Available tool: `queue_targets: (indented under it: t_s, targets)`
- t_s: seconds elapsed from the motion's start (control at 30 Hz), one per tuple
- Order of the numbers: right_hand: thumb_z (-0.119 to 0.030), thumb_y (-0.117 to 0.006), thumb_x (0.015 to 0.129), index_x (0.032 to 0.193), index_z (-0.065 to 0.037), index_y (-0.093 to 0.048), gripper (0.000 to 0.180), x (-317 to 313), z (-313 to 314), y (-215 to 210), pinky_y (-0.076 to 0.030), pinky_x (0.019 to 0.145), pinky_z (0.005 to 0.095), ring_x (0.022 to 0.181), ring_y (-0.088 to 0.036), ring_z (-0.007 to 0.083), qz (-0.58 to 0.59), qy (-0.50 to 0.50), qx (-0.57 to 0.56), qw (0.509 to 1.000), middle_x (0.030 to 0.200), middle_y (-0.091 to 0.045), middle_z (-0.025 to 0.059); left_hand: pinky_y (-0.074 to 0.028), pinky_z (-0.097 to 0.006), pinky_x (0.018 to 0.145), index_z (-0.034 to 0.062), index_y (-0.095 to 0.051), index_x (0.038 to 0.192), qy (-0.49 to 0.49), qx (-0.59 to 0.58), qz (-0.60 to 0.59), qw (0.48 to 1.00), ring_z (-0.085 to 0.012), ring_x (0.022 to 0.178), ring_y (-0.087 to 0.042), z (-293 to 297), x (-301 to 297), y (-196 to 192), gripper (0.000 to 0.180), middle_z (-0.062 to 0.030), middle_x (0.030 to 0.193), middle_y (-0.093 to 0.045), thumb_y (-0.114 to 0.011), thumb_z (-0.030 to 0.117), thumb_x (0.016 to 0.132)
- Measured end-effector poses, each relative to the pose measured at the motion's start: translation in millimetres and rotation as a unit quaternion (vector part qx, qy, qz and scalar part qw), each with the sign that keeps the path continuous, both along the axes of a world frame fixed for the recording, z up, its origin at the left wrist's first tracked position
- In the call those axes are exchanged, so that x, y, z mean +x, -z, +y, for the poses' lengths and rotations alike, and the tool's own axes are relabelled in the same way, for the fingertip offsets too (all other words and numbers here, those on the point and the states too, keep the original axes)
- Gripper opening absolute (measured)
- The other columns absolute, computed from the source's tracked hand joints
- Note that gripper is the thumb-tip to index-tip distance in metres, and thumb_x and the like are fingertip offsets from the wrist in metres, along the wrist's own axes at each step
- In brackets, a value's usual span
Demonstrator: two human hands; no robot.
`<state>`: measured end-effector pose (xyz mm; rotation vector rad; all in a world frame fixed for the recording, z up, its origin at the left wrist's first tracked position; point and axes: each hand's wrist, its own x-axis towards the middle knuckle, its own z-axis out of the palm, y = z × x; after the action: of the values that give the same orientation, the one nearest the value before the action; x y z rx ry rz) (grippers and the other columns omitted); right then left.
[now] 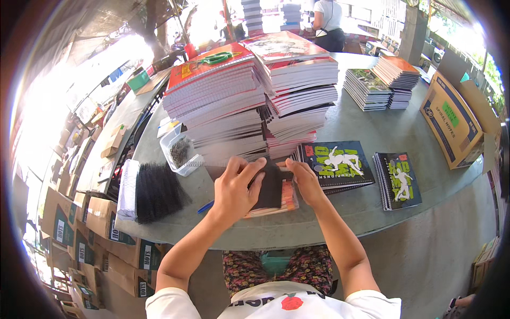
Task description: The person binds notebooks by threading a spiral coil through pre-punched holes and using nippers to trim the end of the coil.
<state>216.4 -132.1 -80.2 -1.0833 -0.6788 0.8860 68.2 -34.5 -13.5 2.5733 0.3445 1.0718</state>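
Both my hands are at the middle of the table's near side, in front of tall book stacks. My left hand [239,183] grips a dark-covered notebook [269,186], fingers and thumb closed on its upper left part. The notebook is held tilted above the table. At its upper right edge my right hand [305,179] is pinched closed; whether the fingertips also hold something small is hidden. Under the notebook lies a pile with a colourful pinkish cover [289,198], partly covered. Right of my right hand sits a stack of black spiral notebooks [340,165] with green and white print.
Left are a bundle of black plastic coils [156,194], a clear tub [183,153] of small dark pieces and a blue pen [205,207]. Green-handled scissors [218,57] lie on an unbound stack [212,87]. A smaller notebook pile [397,181] and cardboard box [451,119] stand right.
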Motion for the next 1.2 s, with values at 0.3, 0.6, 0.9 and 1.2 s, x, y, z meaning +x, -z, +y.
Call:
queue_targets:
  t_s: [0.3,0.6,0.9,1.2]
  targets:
    - [-0.046,-0.042,0.096,0.106,0.002,-0.062,0.053,7.7,-0.8,5.3,-0.043,0.089,0.0298,0.096,-0.056,0.0138,-0.1,-0.054,0.07,0.991,0.101,-0.064,0.0081,-0.046,-0.04,0.079,0.0051,-0.063,0.092,0.101,-0.069,0.074,0.99,-0.0316,0.091,-0.055,-56.3,-4.2,78.9,0.017,-0.012,0.095,-0.06,-0.067,0.012,0.076]
    - [-0.002,-0.072,0.076,0.104,-0.001,-0.063,0.03,9.0,1.7,9.2,-0.048,0.078,0.0236,0.089,-0.059,0.0089,-0.135,-0.011,0.028,0.99,0.099,-0.065,0.0046,-0.043,-0.039,0.074,0.0097,-0.063,0.087,-0.057,0.185,-0.046,0.98,-0.0241,0.09,-0.055,-22.1,4.7,28.3,0.018,-0.009,0.092,-0.057,-0.069,0.014,0.071]
    - [0.006,-0.068,0.075,0.104,0.003,-0.061,0.03,7.7,2.1,8.7,-0.052,0.074,0.0229,0.087,-0.06,0.0089,-0.168,-0.019,0.052,0.984,0.099,-0.064,0.0062,-0.041,-0.036,0.076,0.0077,-0.061,0.096,0.059,0.11,0.054,0.991,-0.0263,0.079,-0.057,13.8,7.7,16.3,0.025,-0.0062,0.081,-0.06,-0.064,0.005,0.071]
    - [0.005,-0.068,0.075,0.102,0.001,-0.063,0.027,7.7,2.3,7.9,-0.051,0.075,0.023,0.086,-0.059,0.0085,-0.172,-0.023,0.042,0.984,0.096,-0.065,0.006,-0.04,-0.037,0.076,0.009,-0.058,0.098,0.053,0.14,0.023,0.988,-0.0253,0.079,-0.056,22.7,12.2,23.4,0.029,-0.0048,0.081,-0.059,-0.07,0.013,0.072]
